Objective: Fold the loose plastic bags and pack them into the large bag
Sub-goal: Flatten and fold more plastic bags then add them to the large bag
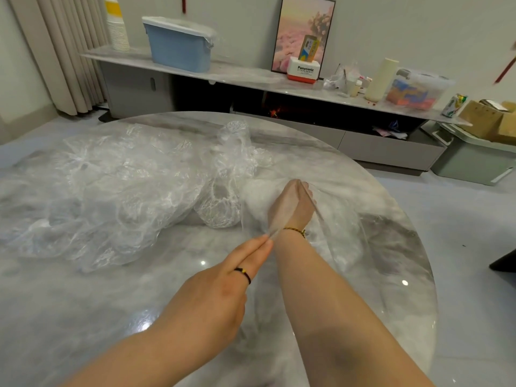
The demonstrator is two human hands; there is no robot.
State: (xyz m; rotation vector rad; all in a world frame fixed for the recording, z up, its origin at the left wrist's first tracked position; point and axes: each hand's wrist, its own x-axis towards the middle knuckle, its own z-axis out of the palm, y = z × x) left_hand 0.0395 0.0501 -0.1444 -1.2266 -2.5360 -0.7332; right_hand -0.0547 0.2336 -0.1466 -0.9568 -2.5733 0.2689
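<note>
1. Where the left hand point(223, 291) reaches in from the lower left of the frame, its thumb and forefinger are pinched on a drawn-out corner of a clear bag point(335, 210), just below the centre of the picture.
2. From that pinch the film rises up and to the right in a taut ridge. The bag's long axis therefore runs on a diagonal from frame centre toward the right rim of the bench point(111, 317).
3. The right hand point(293, 205) sits just above the pinch in the picture and is veiled by the film. It looks to be inside or under the bag, with fingers straight, held together and pointing toward the top of the frame. I can see nothing gripped in it.
4. As I judge it, the coming move turns on both hands being crowded at the same near end of the bag. The left fingertips almost touch the right wrist, while most of the film spreads to the right of the right hand.
5. To flatten the bag for a fold, the hands would likely have to part along that diagonal. The left hand would anchor the corner, and the right hand, nearer the bag's body, would sweep outward.
6. Further out, a heap of loose bags point(111, 185) fills the left half of the bench, crumpled and unfolded. Its nearest puffed lobe lies just beside the right hand, on its left.
7. I cannot tell which of the clear films is the large bag.
</note>
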